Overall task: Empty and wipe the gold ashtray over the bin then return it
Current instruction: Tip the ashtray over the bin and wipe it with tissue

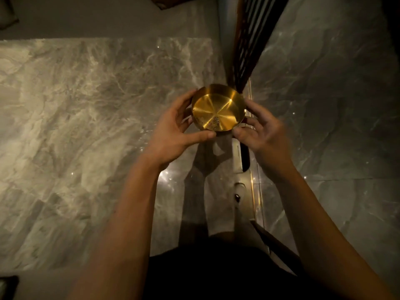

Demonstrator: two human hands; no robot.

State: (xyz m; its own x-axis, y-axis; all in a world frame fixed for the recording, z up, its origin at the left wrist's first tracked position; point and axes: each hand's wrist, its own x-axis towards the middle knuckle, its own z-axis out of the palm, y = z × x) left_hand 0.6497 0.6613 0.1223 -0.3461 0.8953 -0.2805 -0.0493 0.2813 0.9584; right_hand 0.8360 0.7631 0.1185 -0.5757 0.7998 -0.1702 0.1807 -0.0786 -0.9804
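The floor (86,126) was polished grey marble with pale veining, glossy enough to throw back small points of light. A thin brass-coloured strip (252,187) ran along it on the right side, dividing the lighter slabs from darker grey tiles (335,105).

The underside and near wall of the gold ashtray (218,109) are hidden, and the fingers of the left hand (173,135) and right hand (264,135) curl out of sight behind its sides; the right hand is blurred. The small grey specks (213,122) near its centre are too small to identify. Dark shapes at the far left (7,13) and near left (8,286) corners are cut off by the edges.
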